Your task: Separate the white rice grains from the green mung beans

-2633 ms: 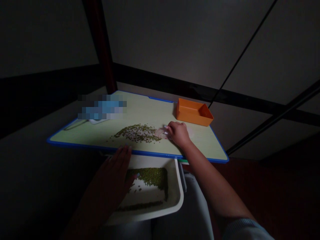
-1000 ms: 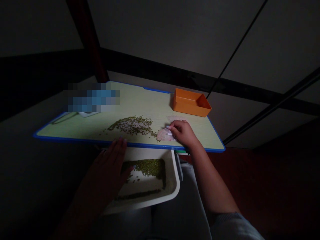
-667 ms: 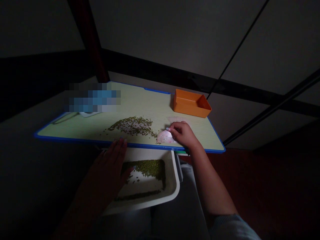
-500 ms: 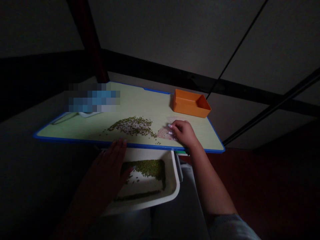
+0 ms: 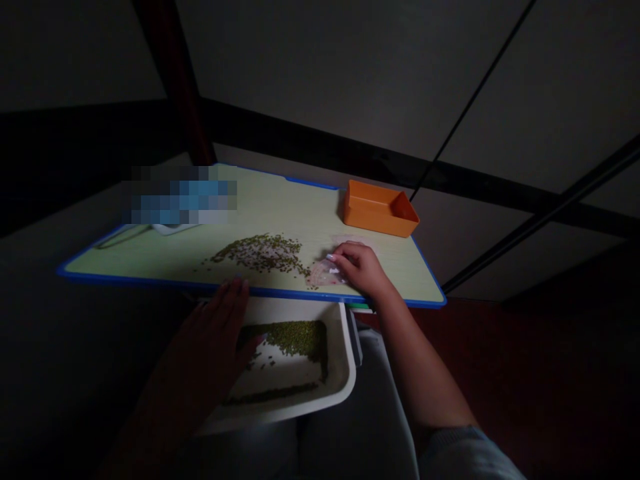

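My right hand (image 5: pixel 361 268) rests over the table's front right part, thumb and fingertips drawn together in a pinch. Whatever is between the fingertips is too small or hidden to make out. Just left of it lies a loose pile of small green grains (image 5: pixel 260 252) on the yellowish tabletop (image 5: pixel 260 200). A pinkish printed patch (image 5: pixel 320 273) shows beside the fingertips. In shadow, my left hand (image 5: pixel 217 333) stretches its fingers over the left part of a white tray (image 5: pixel 349 373), fingertips near the table's front edge. More green grains (image 5: pixel 300 337) lie in that tray.
An orange open box (image 5: pixel 377 217) stands at the table's back right. At the back left is a blurred-out blue thing (image 5: pixel 185 200) on a white base. Blue edging (image 5: pixel 280 293) runs along the table front. Behind rises a pale panelled wall (image 5: pixel 320 80).
The whole view has shifted slightly, so things sit a little further left. My right hand stays pinched by the pile, and my left hand keeps its place over the tray.
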The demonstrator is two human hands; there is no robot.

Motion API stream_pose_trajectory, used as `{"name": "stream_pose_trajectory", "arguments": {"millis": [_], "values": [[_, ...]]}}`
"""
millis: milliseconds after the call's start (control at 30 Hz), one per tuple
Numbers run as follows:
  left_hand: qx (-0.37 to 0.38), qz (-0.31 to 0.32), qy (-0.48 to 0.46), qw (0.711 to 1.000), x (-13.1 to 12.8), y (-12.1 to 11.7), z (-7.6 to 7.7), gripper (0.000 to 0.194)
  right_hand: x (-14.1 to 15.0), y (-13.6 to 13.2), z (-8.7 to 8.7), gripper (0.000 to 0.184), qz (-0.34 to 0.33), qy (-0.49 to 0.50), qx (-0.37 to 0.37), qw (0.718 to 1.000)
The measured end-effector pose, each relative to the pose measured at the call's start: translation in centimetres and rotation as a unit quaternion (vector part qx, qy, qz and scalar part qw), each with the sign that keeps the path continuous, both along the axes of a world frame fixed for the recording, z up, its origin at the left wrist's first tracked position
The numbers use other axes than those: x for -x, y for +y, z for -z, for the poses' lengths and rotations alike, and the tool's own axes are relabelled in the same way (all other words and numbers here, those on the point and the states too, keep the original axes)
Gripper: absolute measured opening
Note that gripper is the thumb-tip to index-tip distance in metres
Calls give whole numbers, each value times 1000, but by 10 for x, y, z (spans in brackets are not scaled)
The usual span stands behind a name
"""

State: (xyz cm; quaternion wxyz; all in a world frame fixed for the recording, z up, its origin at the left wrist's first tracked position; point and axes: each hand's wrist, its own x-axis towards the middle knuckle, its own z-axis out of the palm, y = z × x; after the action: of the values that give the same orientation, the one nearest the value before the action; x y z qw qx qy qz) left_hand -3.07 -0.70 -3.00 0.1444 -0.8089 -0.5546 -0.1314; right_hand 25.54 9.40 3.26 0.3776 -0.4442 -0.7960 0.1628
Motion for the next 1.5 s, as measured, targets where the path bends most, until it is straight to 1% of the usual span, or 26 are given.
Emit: {"name": "stream_pose_trajectory", "arguments": {"millis": [200, 367, 600, 800, 1000, 1167, 1267, 1433, 1500], "values": [[6, 0, 3, 1000, 1, 0, 1, 81, 1, 2, -1, 20, 18, -33, -18, 999], [0, 4, 7, 1000, 2, 1, 1, 79, 1, 1, -2, 22, 13, -38, -19, 999], [11, -1, 1, 1000, 2, 1, 3, 80, 4, 2, -1, 21, 9, -59, -19, 998], [7, 5, -13, 1000, 2, 0, 0, 80, 3, 3, -1, 20, 47, -71, -30, 996], [8, 4, -15, 1000, 2, 2, 2, 78, 2, 3, -1, 21, 7, -63, -27, 998], [-6, 8, -8, 1000, 2, 3, 3, 77, 5, 2, -1, 21, 10, -69, -23, 997], [-3, 12, 2, 1000, 2, 3, 2, 77, 5, 3, -1, 20, 22, -76, -30, 996], [-11, 10, 2, 1000, 3, 4, 5, 78, 2, 4, 0, 20, 76, -81, -52, 992], [-24, 16, -1, 1000, 4, 4, 5, 79, 1, 4, 1, 20, 70, -76, -54, 993]]}}
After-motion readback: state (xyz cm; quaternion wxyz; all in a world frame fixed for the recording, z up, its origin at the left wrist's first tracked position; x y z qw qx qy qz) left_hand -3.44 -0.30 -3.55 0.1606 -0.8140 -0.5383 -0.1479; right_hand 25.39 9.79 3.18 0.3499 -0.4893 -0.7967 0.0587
